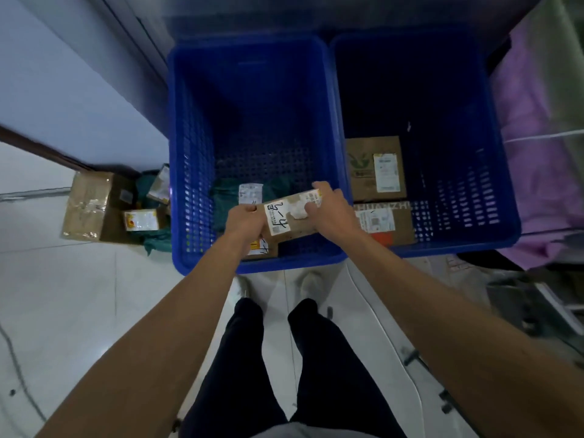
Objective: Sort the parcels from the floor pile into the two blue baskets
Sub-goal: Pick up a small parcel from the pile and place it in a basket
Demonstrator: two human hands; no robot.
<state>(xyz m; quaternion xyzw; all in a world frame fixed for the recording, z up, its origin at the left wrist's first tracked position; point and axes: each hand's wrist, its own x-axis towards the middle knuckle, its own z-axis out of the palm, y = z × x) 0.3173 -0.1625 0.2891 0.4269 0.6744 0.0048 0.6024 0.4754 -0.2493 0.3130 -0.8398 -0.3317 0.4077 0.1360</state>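
Nearest the camera were the person's dark trouser legs [284, 358], and from there both bare forearms reached forward to a small cardboard parcel [292, 221]. The left hand [245, 221] was closed on the parcel's left end and the right hand [331, 213] was closed over its right end, fingers curled across the top edge; between the two grips the parcel lay nearly flat, label side up, above the near right corner of the left blue basket [252, 45].

Below the grip, inside that basket, lay a green bag parcel [227, 197] with a white label, and another cardboard parcel [262, 248] showed only as a corner under the left wrist. To the right of the grip stood the right blue basket [410, 45], with two brown boxes [376, 169] against its near left wall. To the left of the grip, beyond the left basket, the floor pile [110, 210] held several boxes and green bags.

My judgement: the parcel was being read or about to be dropped, and the next move called for choosing a basket and simply letting go over it.

The label's handwriting was too blurred to read reliably. The right basket's far floor was dark, and the pile was partly hidden by the basket wall.
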